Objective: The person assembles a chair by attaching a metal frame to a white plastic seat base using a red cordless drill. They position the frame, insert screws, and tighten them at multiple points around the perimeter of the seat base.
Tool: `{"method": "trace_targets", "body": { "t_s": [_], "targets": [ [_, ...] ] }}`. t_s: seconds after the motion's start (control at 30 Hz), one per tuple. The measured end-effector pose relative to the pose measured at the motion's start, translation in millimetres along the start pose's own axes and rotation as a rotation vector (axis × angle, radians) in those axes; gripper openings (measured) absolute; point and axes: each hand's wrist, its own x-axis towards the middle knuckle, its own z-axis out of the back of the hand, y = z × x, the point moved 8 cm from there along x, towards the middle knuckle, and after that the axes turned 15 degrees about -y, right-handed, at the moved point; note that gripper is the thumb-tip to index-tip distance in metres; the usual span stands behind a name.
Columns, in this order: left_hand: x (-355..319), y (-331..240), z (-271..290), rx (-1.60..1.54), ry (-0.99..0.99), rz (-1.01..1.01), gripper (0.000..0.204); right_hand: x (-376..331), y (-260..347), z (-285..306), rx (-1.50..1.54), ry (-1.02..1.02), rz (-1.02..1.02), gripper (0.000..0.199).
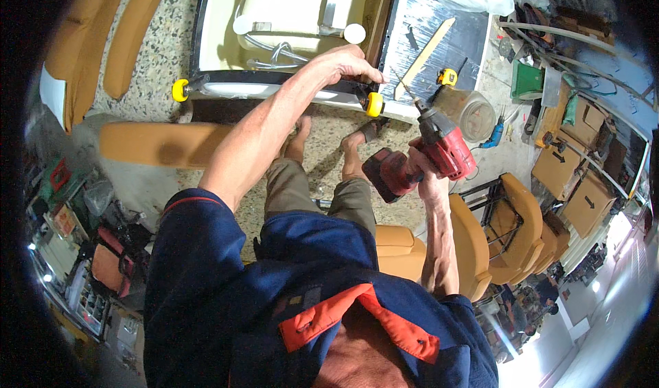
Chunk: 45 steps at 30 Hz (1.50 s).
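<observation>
My right hand (427, 173) grips a red and black cordless drill (446, 144) by its handle. The drill's long thin bit slants up and left toward the corner of a cream-coloured box-like body (223, 27) with black edging. At that corner is my left hand (349, 64), its fingers drawn together close to the bit's tip. Whatever they pinch, if anything, is too small to make out. Yellow-hubbed caster wheels are fixed to the body's near side, a left wheel (180, 90) and a right wheel (374, 104). Inside the body lies a clear coiled hose (274, 55).
Right of the body, a film-wrapped panel (439, 48) carries a wooden strip (424, 58) and a yellow tape measure (447, 77). A clear round container (475, 117) and a blue tool (495, 132) sit beyond. Tan padded cushions (161, 144) and chairs (504, 230) stand around me.
</observation>
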Motion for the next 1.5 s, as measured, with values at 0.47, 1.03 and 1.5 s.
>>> {"method": "trace_targets", "body": {
  "t_s": [0.47,1.03,1.5],
  "targets": [
    [-4.9,-2.5,6.5,0.24,-0.082,-0.098,0.071,-2.6,21.6,-7.1,-0.205,-0.03,-0.087,0.016],
    [-49.7,-24.8,24.2,-0.002,-0.762,-0.684,0.066,-6.7,59.1,-16.6,-0.302,-0.09,-0.061,0.013],
    [-48.8,-55.6,17.1,-0.197,-0.391,-0.98,0.01,11.2,146.3,-42.6,-0.72,0.019,0.445,0.047]
  ]
}}
